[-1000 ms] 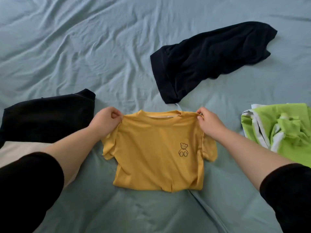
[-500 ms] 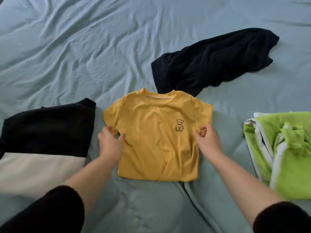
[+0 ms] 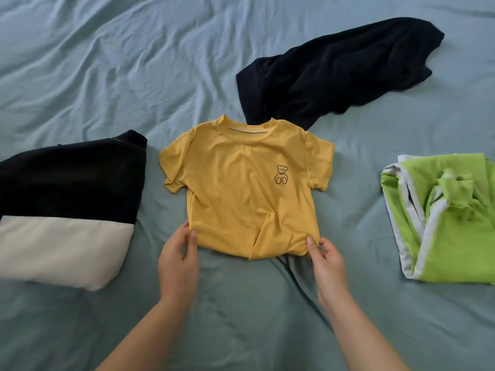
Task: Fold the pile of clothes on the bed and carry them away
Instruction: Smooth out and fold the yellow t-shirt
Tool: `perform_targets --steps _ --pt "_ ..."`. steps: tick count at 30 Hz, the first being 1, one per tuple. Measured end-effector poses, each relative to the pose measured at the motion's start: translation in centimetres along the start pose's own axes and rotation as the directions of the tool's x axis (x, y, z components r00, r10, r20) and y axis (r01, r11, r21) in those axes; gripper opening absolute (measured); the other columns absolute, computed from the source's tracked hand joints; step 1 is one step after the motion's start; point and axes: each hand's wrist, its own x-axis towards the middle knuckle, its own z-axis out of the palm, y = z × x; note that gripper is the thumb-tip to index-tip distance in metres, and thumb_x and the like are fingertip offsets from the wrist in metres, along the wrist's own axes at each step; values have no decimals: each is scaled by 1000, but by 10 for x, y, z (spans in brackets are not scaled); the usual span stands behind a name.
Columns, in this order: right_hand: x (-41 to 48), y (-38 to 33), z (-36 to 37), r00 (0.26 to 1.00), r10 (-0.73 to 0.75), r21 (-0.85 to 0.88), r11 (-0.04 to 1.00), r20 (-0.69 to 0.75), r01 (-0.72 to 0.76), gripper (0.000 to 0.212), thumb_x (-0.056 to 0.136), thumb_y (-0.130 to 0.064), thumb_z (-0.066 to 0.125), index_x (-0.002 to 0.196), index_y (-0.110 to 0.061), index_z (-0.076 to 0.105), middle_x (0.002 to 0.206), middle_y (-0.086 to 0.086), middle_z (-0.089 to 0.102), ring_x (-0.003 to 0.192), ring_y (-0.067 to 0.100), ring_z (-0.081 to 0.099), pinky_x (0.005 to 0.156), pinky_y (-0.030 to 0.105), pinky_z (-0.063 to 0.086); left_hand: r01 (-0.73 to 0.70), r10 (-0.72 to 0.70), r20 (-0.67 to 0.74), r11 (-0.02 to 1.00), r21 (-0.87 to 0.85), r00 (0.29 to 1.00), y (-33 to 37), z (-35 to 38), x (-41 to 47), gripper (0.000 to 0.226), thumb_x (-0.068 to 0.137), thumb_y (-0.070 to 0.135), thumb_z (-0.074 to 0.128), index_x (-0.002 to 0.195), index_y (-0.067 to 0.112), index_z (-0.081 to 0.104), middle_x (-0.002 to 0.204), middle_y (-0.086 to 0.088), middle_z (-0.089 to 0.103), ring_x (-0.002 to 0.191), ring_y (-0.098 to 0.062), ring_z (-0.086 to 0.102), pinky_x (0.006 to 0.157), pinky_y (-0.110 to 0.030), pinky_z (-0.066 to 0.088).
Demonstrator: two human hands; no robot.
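A small yellow T-shirt [image 3: 246, 188] with a bear print lies flat, front up, in the middle of the bed. My left hand [image 3: 178, 261] pinches its lower left hem corner between thumb and fingers. At the lower right hem corner, my right hand [image 3: 325, 259] pinches the fabric the same way. A folded black and white garment [image 3: 64, 204] lies to the left. To the right sits a folded green and white garment [image 3: 444, 220]. An unfolded dark navy garment [image 3: 334, 70] lies crumpled beyond the shirt, its edge tucked under the shirt's collar.
The wrinkled blue-green bed sheet [image 3: 107, 62] covers the whole view. Bare sheet stretches across the far left and along the near side around my forearms.
My hands let go of the shirt's shoulders, laid it flat, slid down its sides and now hold the bottom hem corners. The shirt lies farther from me than before.
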Motion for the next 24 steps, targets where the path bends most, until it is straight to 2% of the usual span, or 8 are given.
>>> perform_targets --steps 3,5,9,13,15,18,21,24 --pt "-4 -3 -3 998 62 45 997 11 -62 10 94 -23 59 89 -16 63 82 1 71 76 12 63 75 24 51 -105 103 95 994 11 990 8 -5 5 22 100 34 46 84 24 57 68 11 52 63 -2 46 62 -26 42" --pt "-5 -7 -6 997 81 49 996 -15 -80 11 93 -23 60 85 -16 62 79 3 66 71 12 58 67 25 50 -116 109 146 993 37 983 12 -11 13 23 100 34 46 80 26 55 63 9 49 56 -5 43 55 -22 37" --pt "1 -11 -35 988 113 -52 991 -108 -119 12 90 -27 64 90 -15 62 80 3 63 68 15 55 55 29 43 -23 -23 212 977 213 977 1 -35 35 22 100 35 43 86 27 58 80 8 63 78 -9 58 64 -27 41" --pt "1 5 -49 973 197 -102 972 -124 -210 16 86 -27 69 84 -12 63 78 5 63 66 16 55 58 28 43 207 -270 195 934 292 943 -30 -51 37 22 100 30 45 105 12 58 106 -5 63 99 -24 56 82 -35 41" --pt "-4 17 -50 956 290 -136 947 -30 -292 20 86 -32 69 83 -12 65 81 5 66 70 16 58 61 28 45 302 -347 193 926 227 918 -40 -56 28 31 98 36 50 107 8 61 108 -8 64 97 -24 58 85 -37 45" --pt "-17 35 -56 901 422 -196 897 106 -397 29 82 -37 72 89 -9 69 82 3 72 74 17 64 64 27 47 318 -363 250 926 204 898 -45 -61 11 35 92 44 59 97 10 64 96 -6 67 86 -22 61 72 -32 46" --pt "-31 51 -62 902 418 -189 899 107 -394 30 80 -25 75 93 1 69 87 13 73 77 22 65 73 32 51 248 -327 279 926 283 903 -50 -62 -4 24 89 33 67 94 11 61 89 0 66 88 -22 63 66 -26 45" --pt "-43 55 -67 923 384 -88 921 43 -379 21 82 -23 73 87 -4 66 86 16 69 79 25 62 77 38 50 255 -322 201 920 298 925 -56 -65 -13 23 88 30 67 89 7 64 87 -5 67 79 -20 62 65 -29 44"
